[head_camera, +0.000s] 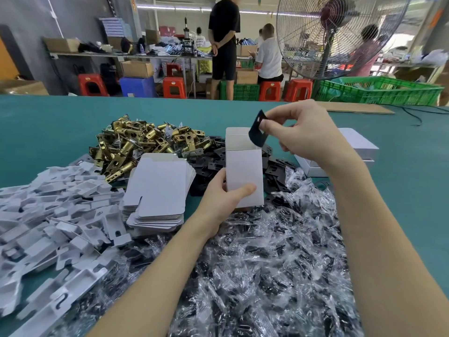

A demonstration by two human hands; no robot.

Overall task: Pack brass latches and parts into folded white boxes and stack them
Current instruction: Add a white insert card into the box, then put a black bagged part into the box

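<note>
White box [244,171] stands upright with its top open, over the teal worktop [48,132], gripped low down by the left hand [224,197] (thumb across the front face). Right hand [302,132] pinches a black plate [258,132] in its fingers, just above the box mouth. Brass latches [143,142] heaped behind-left; flat box blanks [158,190] stacked beside the box.

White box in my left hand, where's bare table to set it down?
Bare green table lies left of the brass latches; more lies right of the right hand, past the closed white boxes. The near side is crowded with plastic bags.
</note>
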